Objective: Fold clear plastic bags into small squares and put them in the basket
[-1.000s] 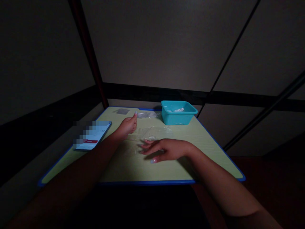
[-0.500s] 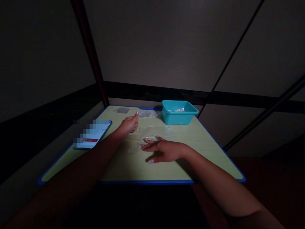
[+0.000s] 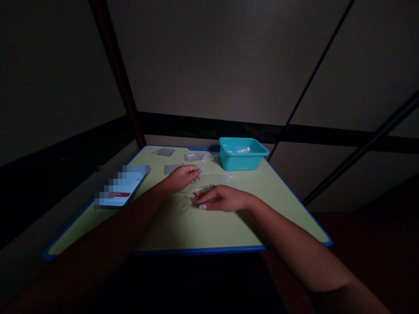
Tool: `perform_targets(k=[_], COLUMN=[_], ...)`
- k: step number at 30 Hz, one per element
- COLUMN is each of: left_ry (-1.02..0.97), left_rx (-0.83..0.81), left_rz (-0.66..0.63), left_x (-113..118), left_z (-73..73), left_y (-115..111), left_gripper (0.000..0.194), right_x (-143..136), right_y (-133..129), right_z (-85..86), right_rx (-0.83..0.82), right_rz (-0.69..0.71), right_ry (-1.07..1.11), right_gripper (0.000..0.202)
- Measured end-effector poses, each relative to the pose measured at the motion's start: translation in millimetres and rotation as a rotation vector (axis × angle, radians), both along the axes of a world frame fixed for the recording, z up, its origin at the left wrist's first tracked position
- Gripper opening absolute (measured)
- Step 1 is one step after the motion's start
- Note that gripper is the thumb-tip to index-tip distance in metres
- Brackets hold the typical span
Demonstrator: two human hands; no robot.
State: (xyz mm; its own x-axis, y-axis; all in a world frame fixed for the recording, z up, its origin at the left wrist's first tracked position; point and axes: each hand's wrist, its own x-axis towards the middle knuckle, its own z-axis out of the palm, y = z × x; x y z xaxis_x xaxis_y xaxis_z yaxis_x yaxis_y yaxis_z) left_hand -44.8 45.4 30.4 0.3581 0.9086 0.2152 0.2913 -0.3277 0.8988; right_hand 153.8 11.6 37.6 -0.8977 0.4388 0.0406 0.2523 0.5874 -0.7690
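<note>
A clear plastic bag [image 3: 218, 178] lies spread and wrinkled on the table, between and beyond my hands. My left hand [image 3: 183, 178] is over its left side, fingers curled and thumb reaching right; what they hold, if anything, is too small to make out. My right hand [image 3: 227, 198] rests low at the near part of the plastic, fingers stretched to the left and thumb apart from them. A crumpled clear end of plastic [image 3: 183, 205] shows by its fingertips. Just behind my left hand lies a flat greyish packet [image 3: 172, 168], partly covered by the hand.
A turquoise basket [image 3: 244, 162] with crumpled clear plastic inside stands at the back right. Beside it lies another clear plastic packet [image 3: 198, 157]. A flat grey piece [image 3: 165, 152] is at the back left. A lit phone or tablet [image 3: 122, 187] lies at the table's left edge.
My left hand has moved right and lower, uncovering the greyish packet behind it. My right hand's fingers and thumb have drawn closer together. The view has shifted slightly.
</note>
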Motion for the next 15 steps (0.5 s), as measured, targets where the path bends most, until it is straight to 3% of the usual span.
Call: perform_targets(k=[7,15], left_ry=[-0.065,-0.131], left_rx=[-0.153,-0.174], left_rz=[-0.091,-0.027], left_x=[-0.3,0.2], left_z=[-7.7,-6.2], left_y=[3.1,4.0], left_gripper=[0.053,0.058], right_x=[0.7,6.8], right_y=[-1.5,11.0], right_z=[4.8,3.4], right_rx=[-0.069,0.213], right_rz=[-0.001,-0.303], right_ry=[0.058,-0.064], right_gripper=[0.05,0.03])
